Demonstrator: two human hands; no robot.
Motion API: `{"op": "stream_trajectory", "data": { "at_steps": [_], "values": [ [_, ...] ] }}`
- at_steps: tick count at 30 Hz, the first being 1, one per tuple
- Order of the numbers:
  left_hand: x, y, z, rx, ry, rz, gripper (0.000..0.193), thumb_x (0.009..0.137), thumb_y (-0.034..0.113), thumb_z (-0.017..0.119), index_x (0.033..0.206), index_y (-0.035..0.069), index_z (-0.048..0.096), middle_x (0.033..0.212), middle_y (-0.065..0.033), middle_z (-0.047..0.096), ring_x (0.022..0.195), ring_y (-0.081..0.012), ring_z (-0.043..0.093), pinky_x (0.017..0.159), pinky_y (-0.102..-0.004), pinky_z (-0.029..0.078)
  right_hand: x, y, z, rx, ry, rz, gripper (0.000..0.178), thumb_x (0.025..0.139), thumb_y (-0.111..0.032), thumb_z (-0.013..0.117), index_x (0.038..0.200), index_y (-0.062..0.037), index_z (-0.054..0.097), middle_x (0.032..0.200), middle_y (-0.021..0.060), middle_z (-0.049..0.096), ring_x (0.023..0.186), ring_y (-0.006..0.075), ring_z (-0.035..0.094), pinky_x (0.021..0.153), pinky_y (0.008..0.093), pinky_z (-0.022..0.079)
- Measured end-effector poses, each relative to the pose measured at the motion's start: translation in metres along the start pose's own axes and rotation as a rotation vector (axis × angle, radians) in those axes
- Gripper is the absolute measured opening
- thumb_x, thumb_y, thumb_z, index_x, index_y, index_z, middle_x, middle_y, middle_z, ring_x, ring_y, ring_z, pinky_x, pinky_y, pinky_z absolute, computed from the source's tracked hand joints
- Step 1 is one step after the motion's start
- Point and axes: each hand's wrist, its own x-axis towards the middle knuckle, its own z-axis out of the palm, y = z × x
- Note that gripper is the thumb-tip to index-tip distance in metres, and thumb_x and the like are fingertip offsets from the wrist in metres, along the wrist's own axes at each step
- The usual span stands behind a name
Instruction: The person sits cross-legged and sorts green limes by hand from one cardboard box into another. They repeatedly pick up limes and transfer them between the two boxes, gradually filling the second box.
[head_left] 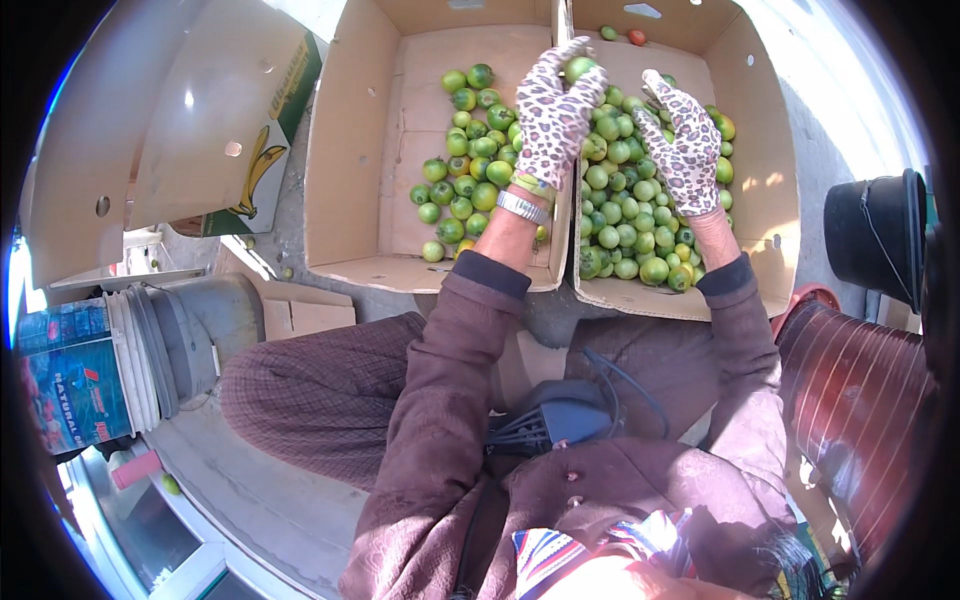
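Observation:
Both my hands wear spotted gloves. My left hand (pixel 552 125), with a watch (pixel 522 207) at the wrist, is closed round a green tomato (pixel 579 69) above the wall between two cardboard boxes. My right hand (pixel 686 150) hovers over the right box (pixel 650 296), thumb and fingers apart, with nothing visible in it. Under it lies a dense heap of green tomatoes (pixel 626 236). The left box (pixel 345 165) holds a looser group of green tomatoes (pixel 462 186), some turning yellow. A single red tomato (pixel 636 37) sits at the far end of the right box.
A black bucket (pixel 872 240) stands to the right, above a dark red ribbed container (pixel 850 400). On the left are a large carton with a banana picture (pixel 260 170) and stacked buckets (pixel 150 345) lying sideways. A dark blue pouch with cords (pixel 575 412) lies in my lap.

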Motion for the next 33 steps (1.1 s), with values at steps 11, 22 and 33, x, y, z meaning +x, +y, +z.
{"op": "stream_trajectory", "data": {
  "at_steps": [11,22,33],
  "values": [
    [0.004,-0.064,-0.084,1.133,0.13,-0.472,0.084,0.084,0.058,0.059,0.135,-0.006,0.042,0.136,-0.0169,0.052,0.133,-0.0285,0.04,0.114,-0.0347,0.024,-0.036,0.079,0.0,-0.278,-0.435,0.293,0.034,0.086,-0.026,0.06,0.117,-0.0142,0.063,0.115,0.0118,0.064,0.103,0.0312,0.061,0.09,0.042,0.049],
    [0.011,-0.028,-0.028,-0.039,0.198,0.055,0.037,0.097,0.014,0.05,0.129,-0.005,0.047,0.115,-0.0207,0.06,0.098,-0.0294,0.064,0.079,-0.04,0.057,-0.07,0.069,0.026,-0.455,-0.942,0.421,0.038,0.081,-0.038,0.067,0.102,-0.0068,0.066,0.099,0.0155,0.068,0.096,0.0317,0.064,0.084,0.0451,0.05],
    [-0.008,-0.008,0.003,0.673,-0.043,0.357,0.041,0.083,0.013,0.072,0.122,0.004,0.062,0.109,-0.0106,0.068,0.096,-0.0153,0.066,0.085,-0.029,0.054,-0.006,0.031,-0.004,-0.153,-0.262,0.386,0.045,0.08,-0.041,0.069,0.11,-0.0072,0.065,0.103,0.0124,0.067,0.092,0.0294,0.066,0.082,0.041,0.051]
  ]
}}
